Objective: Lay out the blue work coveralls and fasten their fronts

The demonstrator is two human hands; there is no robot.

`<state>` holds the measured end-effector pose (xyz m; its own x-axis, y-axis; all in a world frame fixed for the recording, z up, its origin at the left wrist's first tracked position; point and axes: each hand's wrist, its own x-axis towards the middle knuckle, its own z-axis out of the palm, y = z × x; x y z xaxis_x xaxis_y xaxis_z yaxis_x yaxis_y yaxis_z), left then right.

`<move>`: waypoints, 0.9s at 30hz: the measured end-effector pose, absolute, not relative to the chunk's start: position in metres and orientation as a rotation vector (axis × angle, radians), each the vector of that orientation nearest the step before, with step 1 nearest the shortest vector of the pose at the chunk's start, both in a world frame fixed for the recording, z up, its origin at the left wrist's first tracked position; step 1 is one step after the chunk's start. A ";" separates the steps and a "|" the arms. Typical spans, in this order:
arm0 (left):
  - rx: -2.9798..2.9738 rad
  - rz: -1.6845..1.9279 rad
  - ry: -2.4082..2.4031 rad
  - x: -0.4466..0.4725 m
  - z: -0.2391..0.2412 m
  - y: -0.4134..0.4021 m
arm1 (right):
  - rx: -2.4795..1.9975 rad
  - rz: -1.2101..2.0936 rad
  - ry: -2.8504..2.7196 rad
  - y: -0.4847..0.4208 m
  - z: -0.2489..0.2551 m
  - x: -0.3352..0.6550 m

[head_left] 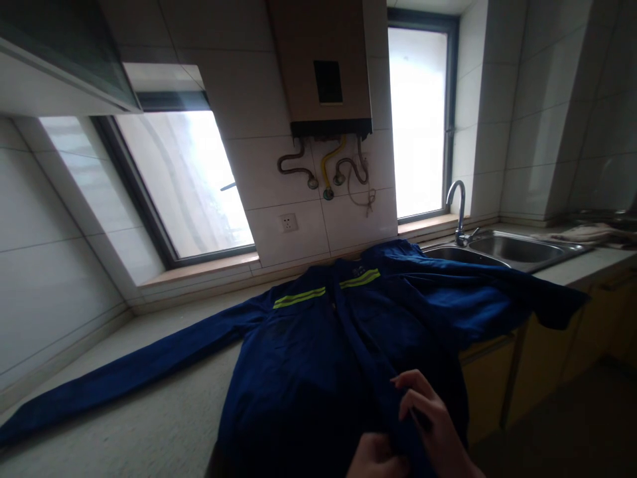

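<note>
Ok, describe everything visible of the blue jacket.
The blue jacket looks like cloth, with yellow-green bands across the chest. It lies front up on the counter; one sleeve stretches left, the other right, along the sink and over the counter's edge. Left hand and right hand are at its front strip, low down; the hem is too dark.

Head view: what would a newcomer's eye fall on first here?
Probably the dark blue jacket spread over the counter, its yellow-green striped bands bright across the chest. Next, the left hand and right hand, fingers curled at its front edge, bottom right of centre. Behind, two glaring windows flank a boxy wall unit.
</note>
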<state>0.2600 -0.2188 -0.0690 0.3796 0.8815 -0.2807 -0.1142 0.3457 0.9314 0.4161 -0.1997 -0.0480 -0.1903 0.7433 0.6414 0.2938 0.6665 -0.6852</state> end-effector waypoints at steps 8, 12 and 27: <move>0.863 0.974 0.941 0.257 -0.053 -0.216 | -0.587 -0.063 -2.403 -0.224 0.020 0.450; 0.744 0.960 0.855 0.261 -0.038 -0.218 | -0.582 -0.245 -2.354 -0.222 0.005 0.453; 2.525 -0.161 1.324 0.237 -0.086 -0.175 | -0.716 0.154 -1.938 -0.200 -0.019 0.461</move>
